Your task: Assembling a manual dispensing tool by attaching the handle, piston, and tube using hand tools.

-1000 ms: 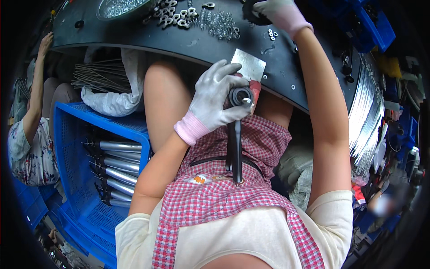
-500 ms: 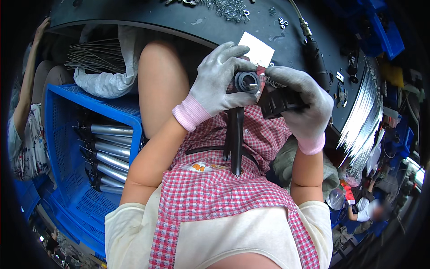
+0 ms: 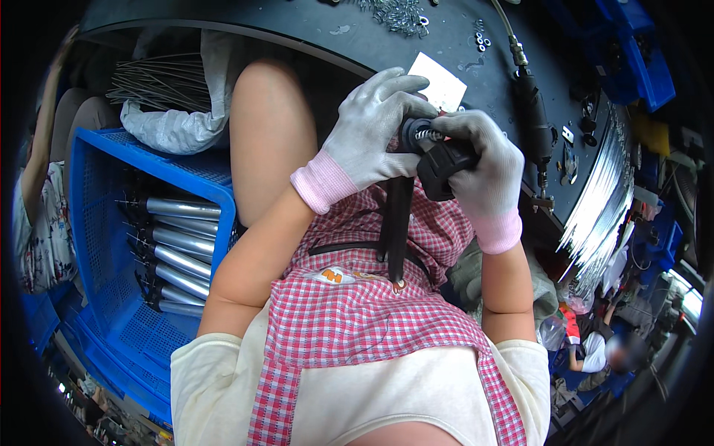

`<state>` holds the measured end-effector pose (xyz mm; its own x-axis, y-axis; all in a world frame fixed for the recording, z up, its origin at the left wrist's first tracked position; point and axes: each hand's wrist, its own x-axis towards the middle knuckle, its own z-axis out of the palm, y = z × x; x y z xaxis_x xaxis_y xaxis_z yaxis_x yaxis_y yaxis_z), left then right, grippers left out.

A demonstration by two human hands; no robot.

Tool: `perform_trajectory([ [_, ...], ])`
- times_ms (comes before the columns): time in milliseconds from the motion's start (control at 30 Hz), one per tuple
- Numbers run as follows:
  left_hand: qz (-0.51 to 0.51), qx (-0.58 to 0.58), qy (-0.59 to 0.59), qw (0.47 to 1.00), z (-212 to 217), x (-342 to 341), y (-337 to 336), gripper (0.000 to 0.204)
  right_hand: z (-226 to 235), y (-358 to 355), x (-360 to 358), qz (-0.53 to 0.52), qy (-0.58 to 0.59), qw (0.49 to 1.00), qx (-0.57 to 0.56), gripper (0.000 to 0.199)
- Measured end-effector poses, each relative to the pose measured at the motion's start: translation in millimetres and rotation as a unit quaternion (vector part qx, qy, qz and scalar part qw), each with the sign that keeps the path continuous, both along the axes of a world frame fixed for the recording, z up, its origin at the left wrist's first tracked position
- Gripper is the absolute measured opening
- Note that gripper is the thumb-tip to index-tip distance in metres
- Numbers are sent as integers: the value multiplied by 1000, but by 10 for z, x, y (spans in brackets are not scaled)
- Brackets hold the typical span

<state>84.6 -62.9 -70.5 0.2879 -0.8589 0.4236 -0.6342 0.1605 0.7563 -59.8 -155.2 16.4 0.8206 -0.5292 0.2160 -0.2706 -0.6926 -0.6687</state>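
Observation:
My left hand [image 3: 368, 130], in a grey glove with a pink cuff, is closed around the round socket end of a black plastic fitting. Two long dark legs of that black fitting [image 3: 399, 223] hang down in front of the checked apron. In my right hand [image 3: 491, 160], gloved alike, is a black plastic cap-like piece [image 3: 439, 167], gripped between thumb and fingers. A small coil spring [image 3: 429, 134] lies between the two parts, at the socket's mouth. Whether its end sits inside the socket is hard to make out. A white card [image 3: 437, 80] lies on the table just beyond my hands.
On the dark table [image 3: 297, 30] are a heap of small springs [image 3: 398, 15], several rings [image 3: 482, 43], a black power driver [image 3: 532, 111] and thin metal rods [image 3: 599, 186]. A blue crate [image 3: 160, 165] holding silver tubes [image 3: 182, 239] stands left. Other people are at both sides.
My right hand has moved left, bringing the black cap-like piece and spring up against the socket. The view has shifted slightly.

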Motion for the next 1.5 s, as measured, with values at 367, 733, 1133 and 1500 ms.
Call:
perform_trajectory([
  [367, 11, 9, -13, 1000, 67, -22, 45, 67, 652, -325, -200, 38, 64, 985, 158, 47],
  [733, 22, -17, -34, 999, -4, -18, 25, 65, 126, 131, -43, 158, -11, 973, -170, 49],
  [1133, -49, -14, -14, 999, 236, 129, 66, 106, -190, 180, -145, 3, -122, 987, -105, 43],
  [1500, -113, -34, -56, 991, 204, 188, -48, 88, 42, -83, -329, 120, -92, 986, 69, 42],
])
